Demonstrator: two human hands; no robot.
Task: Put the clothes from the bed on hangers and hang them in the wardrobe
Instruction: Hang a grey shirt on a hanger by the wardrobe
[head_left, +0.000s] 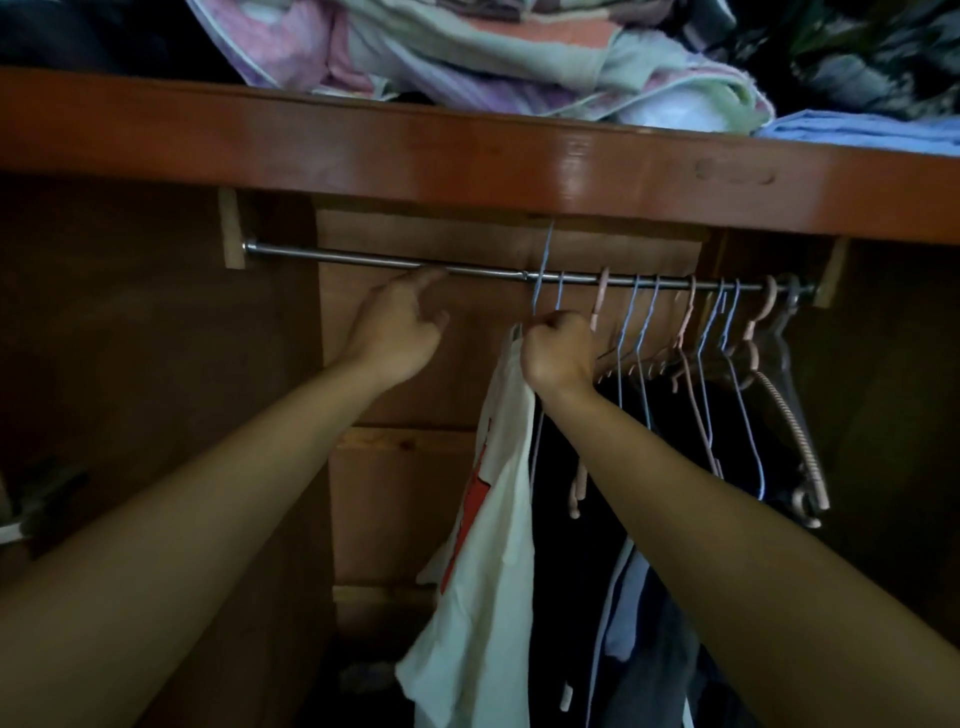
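Inside the brown wooden wardrobe (467, 150), the right hand (558, 353) at frame centre grips a thin blue wire hanger (543, 270) carrying a white T-shirt with red print (483, 545); the left hand (397, 332), fingers loosely curled, touches the steel rail (363, 258).

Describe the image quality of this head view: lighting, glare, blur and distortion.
Head view: dim overall, with the wardrobe's lower interior nearly black; a bright glare patch sits on the wooden shelf edge; the folded fabrics on top and the left hand look soft with blur; the wide-angle lens bows the rail; the white shirt is the brightest, clearest item.
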